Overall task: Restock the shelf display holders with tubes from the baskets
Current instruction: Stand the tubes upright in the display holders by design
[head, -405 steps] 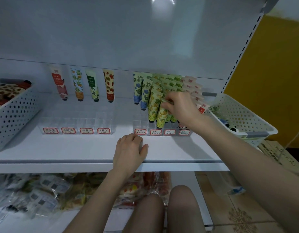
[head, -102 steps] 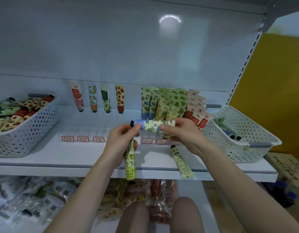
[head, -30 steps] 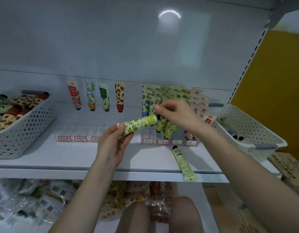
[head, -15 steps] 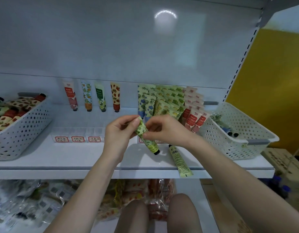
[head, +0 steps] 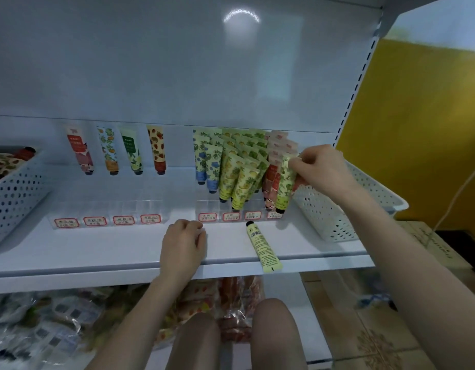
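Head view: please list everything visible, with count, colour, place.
shelf: one, white, centre
left basket: one, white, shelf's left end
right basket: one, white, shelf's right end
left holder: one, clear, four tubes at back
right holder: one, clear, nearly full
loose tube: one, pale yellow, shelf's front edge
green tube: one, over right holder
packets: many, mixed, below shelf
left hand: resting on shelf
right hand: pinching green tube
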Motion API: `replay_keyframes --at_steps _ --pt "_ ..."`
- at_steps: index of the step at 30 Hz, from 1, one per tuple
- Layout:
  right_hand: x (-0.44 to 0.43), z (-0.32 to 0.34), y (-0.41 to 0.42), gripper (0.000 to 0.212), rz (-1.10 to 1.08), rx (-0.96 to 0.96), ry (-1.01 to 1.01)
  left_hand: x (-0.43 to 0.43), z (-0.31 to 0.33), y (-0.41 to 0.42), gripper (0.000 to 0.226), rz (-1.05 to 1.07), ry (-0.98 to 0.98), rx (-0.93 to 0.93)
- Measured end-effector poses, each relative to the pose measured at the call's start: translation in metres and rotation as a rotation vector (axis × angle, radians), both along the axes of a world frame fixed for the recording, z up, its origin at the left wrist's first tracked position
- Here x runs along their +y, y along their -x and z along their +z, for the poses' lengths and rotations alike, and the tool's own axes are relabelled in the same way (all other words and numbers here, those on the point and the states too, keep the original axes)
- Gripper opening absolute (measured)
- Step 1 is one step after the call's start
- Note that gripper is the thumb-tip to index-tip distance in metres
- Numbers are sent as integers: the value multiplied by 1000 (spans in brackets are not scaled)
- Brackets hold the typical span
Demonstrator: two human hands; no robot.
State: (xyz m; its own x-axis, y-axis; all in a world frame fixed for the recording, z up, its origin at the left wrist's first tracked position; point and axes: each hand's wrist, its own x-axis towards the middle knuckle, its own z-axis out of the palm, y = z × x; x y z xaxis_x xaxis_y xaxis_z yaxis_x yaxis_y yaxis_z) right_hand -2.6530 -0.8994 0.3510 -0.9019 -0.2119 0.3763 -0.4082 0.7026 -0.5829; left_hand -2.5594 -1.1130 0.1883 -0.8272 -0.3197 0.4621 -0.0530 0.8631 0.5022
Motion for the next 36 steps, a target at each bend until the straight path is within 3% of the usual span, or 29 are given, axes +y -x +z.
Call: replay_keyframes --at_steps 6,15,36 --pt "-4 -12 5 17 -14 43 -20 1 -3 1 8 19 37 30" --pt "-22 -26 16 26 -100 139 -62 0 -5 1 6 7 44 50" --pt "-53 -20 42 26 -26 71 -226 -4 -10 1 9 -20 56 74"
